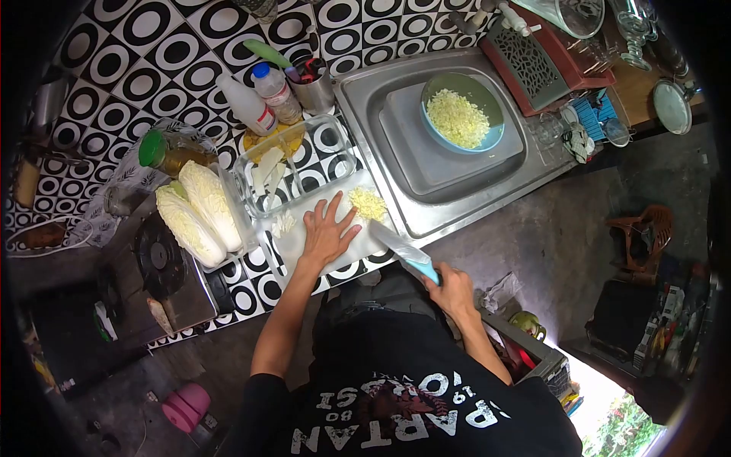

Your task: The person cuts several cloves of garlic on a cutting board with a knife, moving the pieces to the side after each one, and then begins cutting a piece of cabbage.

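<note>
My left hand (329,231) lies flat with its fingers spread on a pale cutting board (298,250) at the counter's front. My right hand (449,291) grips a knife (402,250) by its light blue handle, and the blade points toward a small heap of finely chopped cabbage (367,203) on the board. White cabbage scraps (283,225) lie left of my left hand. Just behind the board stands a clear divided container (320,171) with pale leaf pieces (268,171) in its left part. Two napa cabbages (199,217) rest in a clear tray on the left.
Chopped cabbage (457,118) fills part of a blue bowl (481,148) inside the steel sink (396,171). Bottles (276,95) and a utensil cup (314,91) stand behind the container. A stove (161,263) is on the left, a red dish rack (533,65) at the back right.
</note>
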Available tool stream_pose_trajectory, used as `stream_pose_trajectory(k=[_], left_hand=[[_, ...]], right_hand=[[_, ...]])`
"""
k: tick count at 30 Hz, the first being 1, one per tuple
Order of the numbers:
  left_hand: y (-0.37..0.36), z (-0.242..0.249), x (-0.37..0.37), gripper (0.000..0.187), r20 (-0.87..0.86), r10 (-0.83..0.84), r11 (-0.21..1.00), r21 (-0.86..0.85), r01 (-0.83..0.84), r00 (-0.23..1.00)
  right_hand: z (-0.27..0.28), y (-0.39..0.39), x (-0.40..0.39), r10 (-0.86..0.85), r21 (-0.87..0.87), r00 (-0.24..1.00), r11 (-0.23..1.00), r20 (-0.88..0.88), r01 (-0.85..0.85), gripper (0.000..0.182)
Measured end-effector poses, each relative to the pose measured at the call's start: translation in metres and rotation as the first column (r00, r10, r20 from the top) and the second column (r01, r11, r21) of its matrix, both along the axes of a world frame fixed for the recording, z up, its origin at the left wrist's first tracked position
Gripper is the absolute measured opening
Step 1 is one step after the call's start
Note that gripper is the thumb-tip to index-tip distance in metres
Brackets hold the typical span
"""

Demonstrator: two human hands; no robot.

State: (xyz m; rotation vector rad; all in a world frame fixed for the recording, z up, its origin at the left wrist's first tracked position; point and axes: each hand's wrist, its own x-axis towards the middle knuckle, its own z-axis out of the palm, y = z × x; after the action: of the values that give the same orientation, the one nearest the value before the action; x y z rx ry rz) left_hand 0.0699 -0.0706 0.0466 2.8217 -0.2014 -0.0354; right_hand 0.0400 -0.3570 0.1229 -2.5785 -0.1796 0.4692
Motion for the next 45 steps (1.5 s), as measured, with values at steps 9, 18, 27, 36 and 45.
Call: stream_pose_trajectory(k=[9,18,27,36,45], left_hand=[[-0.038,0.021,-0.028,0.048,0.091,-0.18,0.965,-0.179,0.194,0.979],[0.0,-0.011,-0.037,0.047,0.074,0.51,0.825,-0.322,-0.464,0.857],[0.002,-0.022,-0.048,0.055,-0.109,0.497,0.794,-0.344,-0.502,0.861],[-0.001,-0.027,-0.044,0.046,-0.093,0.577,0.725,-0.4,-0.561,0.812],[0.01,-0.01,-0.045,0.042,-0.387,0.584,0.717,-0.167,-0.677,0.714]], right_hand=[[-0.004,0.02,0.004,0.045,0.062,0.998,0.997,0.038,-0.048,0.027],[-0.007,0.015,0.005,-0.095,0.201,0.995,0.975,-0.018,0.097,0.026],[-0.044,0.078,0.009,0.205,0.285,0.963,0.947,-0.172,-0.151,0.027],[-0.029,0.091,0.014,0.263,0.237,0.947,0.947,-0.183,-0.217,0.028],[-0.038,0.082,0.008,0.19,0.328,0.959,0.938,-0.212,-0.113,0.027]])
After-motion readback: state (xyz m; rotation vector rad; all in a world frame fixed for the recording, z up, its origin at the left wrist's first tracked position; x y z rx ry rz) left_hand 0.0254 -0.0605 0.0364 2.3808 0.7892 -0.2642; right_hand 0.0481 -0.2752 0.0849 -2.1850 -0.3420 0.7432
